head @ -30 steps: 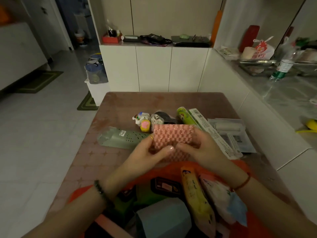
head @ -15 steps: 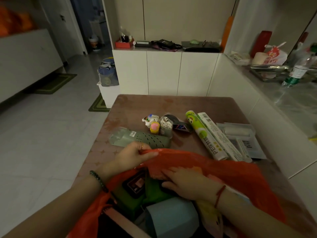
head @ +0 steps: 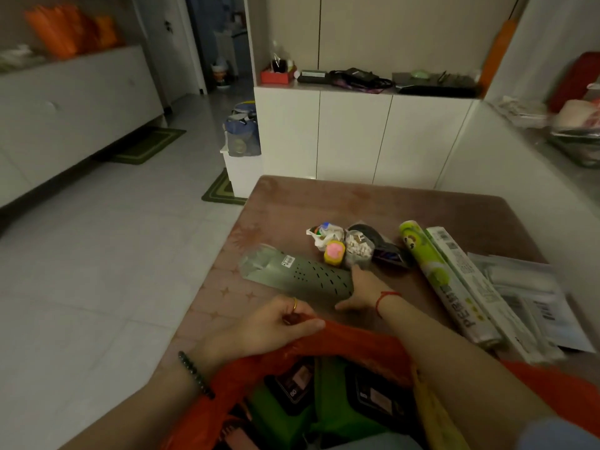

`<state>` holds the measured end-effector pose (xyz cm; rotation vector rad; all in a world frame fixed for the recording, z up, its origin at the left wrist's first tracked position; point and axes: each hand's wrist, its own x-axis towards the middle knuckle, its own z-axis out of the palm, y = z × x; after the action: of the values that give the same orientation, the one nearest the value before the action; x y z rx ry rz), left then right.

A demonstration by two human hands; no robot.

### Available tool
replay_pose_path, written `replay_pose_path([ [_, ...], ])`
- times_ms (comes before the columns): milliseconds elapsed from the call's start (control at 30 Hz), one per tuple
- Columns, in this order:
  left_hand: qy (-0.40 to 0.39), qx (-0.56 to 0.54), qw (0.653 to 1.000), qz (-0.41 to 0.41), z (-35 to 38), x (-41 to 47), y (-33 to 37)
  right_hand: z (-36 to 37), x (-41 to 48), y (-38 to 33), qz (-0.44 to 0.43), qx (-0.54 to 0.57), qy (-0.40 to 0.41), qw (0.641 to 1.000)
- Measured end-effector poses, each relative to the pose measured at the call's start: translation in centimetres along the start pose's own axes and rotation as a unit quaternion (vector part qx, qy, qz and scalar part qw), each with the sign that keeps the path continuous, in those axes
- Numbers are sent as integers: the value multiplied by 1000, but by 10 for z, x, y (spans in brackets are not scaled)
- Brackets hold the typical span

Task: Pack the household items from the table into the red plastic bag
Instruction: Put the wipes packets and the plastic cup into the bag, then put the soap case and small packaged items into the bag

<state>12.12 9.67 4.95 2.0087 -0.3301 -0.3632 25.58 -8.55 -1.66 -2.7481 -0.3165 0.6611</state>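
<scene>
Red plastic bag [head: 350, 342] sits at the near edge of the brown star-patterned surface [head: 324, 203], its mouth open toward the camera, with green packs bearing dark labels [head: 311, 401] and a yellow packet [head: 435, 414] visible inside. The left hand [head: 276, 323], wearing a gold ring and a dark bead bracelet at the wrist, has its grip closed on the bag's far rim, pinching the red film between thumb and fingers.

The right hand [head: 360, 290], with a red string at the wrist, reaches past the bag's rim onto the surface. Its grip is spread open, fingers flat against the near end of a grey-green perforated sleeve-shaped package [head: 298, 271] that lies on its side just beyond the bag; it is touching the package, not closed around it.

Just behind that package stand a small yellow and pink container [head: 334, 253], a clear tub of pale sticks [head: 358, 250] and a white crumpled packet [head: 324, 233]. To the right lie a lime-green roll with cartoon print [head: 431, 271], a long white box [head: 470, 274] beside it, and flat clear-wrapped packs [head: 532, 297].
</scene>
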Motion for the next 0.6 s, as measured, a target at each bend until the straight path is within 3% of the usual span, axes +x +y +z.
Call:
replay_pose_path([
  [267, 0, -7, 1000, -2, -6, -4, -10, 25, -1, 9, -46, 6, 37, 998],
  [500, 23, 59, 997, -47, -9, -17, -4, -21, -80, 13, -100, 124, 101, 982],
  [600, -12, 117, 988, -95, -14, -31, 2, -51, -142, 18, -126, 225, 141, 956],
])
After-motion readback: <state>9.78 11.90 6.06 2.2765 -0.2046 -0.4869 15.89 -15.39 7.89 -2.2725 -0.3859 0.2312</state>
